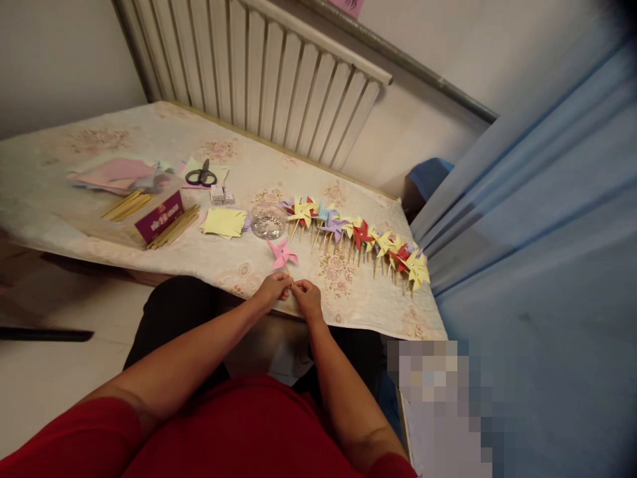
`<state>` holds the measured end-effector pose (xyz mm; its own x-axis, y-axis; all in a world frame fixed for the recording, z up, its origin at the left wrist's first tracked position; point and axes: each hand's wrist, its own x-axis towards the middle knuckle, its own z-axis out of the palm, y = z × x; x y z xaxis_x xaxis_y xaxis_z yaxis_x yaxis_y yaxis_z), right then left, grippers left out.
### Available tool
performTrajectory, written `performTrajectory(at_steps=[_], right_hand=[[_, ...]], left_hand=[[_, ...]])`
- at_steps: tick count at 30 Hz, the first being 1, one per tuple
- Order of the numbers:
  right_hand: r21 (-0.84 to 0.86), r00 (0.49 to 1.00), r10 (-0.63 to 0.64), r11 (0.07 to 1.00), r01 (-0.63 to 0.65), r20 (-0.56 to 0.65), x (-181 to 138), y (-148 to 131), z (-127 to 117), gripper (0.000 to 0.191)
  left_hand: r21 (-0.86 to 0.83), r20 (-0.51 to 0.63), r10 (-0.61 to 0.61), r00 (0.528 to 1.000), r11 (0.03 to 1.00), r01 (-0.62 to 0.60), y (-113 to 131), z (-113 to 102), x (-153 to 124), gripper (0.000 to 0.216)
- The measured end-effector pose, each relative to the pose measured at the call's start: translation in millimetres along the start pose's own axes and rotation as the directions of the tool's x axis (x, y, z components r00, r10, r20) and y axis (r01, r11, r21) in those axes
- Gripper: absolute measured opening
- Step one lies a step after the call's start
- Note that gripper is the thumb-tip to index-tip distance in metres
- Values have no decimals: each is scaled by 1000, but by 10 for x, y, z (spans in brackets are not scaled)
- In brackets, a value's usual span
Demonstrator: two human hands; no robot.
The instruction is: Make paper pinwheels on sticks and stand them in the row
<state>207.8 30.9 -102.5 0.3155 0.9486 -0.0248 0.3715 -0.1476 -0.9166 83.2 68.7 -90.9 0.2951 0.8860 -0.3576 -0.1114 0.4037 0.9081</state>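
A pink paper pinwheel (282, 254) on a thin wooden stick stands up just above my hands, near the table's front edge. My left hand (273, 289) is closed around the lower part of its stick. My right hand (307, 298) meets it there, thumb and fingertips pinched at the same stick, whose lower end is hidden by my fingers. Right behind the pinwheel sits a clear round dish (269, 222) of small shiny pieces. To its left lies a stack of pale yellow paper pieces (224, 222).
Finished pinwheels (361, 234) in several colours lie in a row on the right. Black scissors (201, 175), small white boxes (221, 194), wooden sticks (174, 226), a purple card (160, 217) and coloured paper sheets (117, 174) occupy the left. A radiator (269, 73) stands behind; a blue curtain (527, 232) hangs right.
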Motion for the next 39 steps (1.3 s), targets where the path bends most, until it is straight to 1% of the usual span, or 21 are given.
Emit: performTrajectory(at_steps=[3,7,9,12,15,19,22,25,28,31,34,37,39], right_hand=[[83,1000,19,996,-19,-1,18,7,-41,17],[272,992,95,960,-69,-83,86,50,-82,16],[323,985,139,941,-98,-105,138,79,-90,16],[364,981,175,922,-133,-85,218,112,-99,18],[417,978,205,892,-174,-32,276,114,-121,21],[466,972,229,856,-223,44,316,80,-159,23],[496,956,254,818,-292,143,335,50,-192,24],[511,928,265,777,-367,262,347,28,-232,25],[506,910,254,766,-396,327,352,14,-272,27],[494,905,240,774,-397,351,349,7,-292,29],[481,923,222,800,-357,315,329,18,-273,30],[498,963,193,827,-263,188,286,49,-214,29],[513,980,180,834,-200,90,256,70,-164,29]], left_hand=[[2,22,-12,1000,1000,12,6,-26,4,17],[-14,80,-42,996,999,43,24,-80,-11,24],[-13,127,-60,990,998,62,25,-109,-14,28],[18,190,-80,979,997,78,15,-139,-5,30],[43,221,-103,970,994,96,7,-150,13,29],[45,249,-103,963,994,95,3,-157,26,27],[53,270,-102,957,994,91,-15,-169,36,27],[67,285,-107,953,994,91,-41,-181,50,27],[83,292,-110,950,993,89,-51,-183,58,27],[94,296,-110,949,992,86,-41,-179,52,27],[103,284,-112,952,991,86,-29,-170,45,26],[124,271,-112,956,989,81,-26,-153,45,24],[147,259,-117,959,986,81,-27,-135,48,24]])
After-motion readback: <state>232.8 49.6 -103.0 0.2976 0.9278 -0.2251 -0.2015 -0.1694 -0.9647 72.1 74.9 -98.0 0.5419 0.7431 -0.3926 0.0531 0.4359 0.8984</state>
